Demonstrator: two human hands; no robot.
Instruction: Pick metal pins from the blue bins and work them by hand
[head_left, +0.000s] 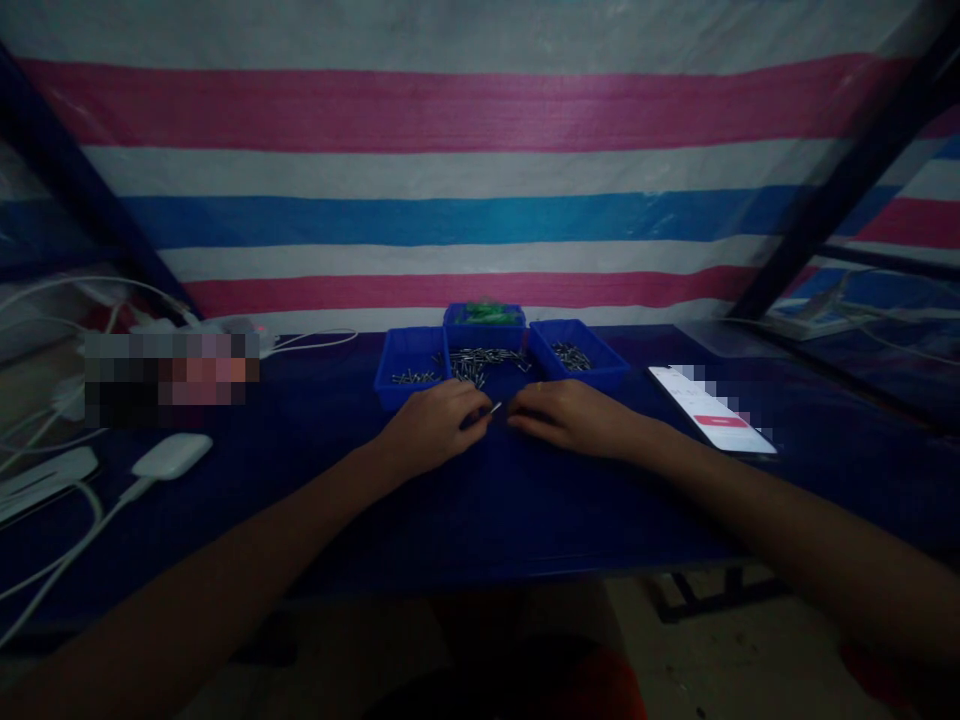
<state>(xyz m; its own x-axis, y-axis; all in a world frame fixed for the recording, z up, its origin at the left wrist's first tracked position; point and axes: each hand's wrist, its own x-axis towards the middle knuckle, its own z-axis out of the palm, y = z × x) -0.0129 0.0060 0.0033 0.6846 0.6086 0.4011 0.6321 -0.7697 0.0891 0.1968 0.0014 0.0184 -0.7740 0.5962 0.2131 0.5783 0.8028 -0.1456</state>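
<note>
My left hand (439,425) is closed, its thumb and forefinger pinching a small, thin, shiny metal pin (496,408) that points toward the other hand. Just to the right, my right hand (566,415) has its fingers curled together near the pin's tip. Whether it holds anything is too dark to make out. Beyond the hands lies a loose pile of small metal pins (491,356) on the table. A left blue bin (411,343) and a right blue bin (604,378) flank this pile, each with similar small metal pieces inside.
Behind the pile, a third blue bin (486,322) holds green items (484,312). On the blue table (495,520), a lit phone (712,412) lies right. White cables and a white charger (172,456) are at left. A striped sheet (480,220) hangs behind.
</note>
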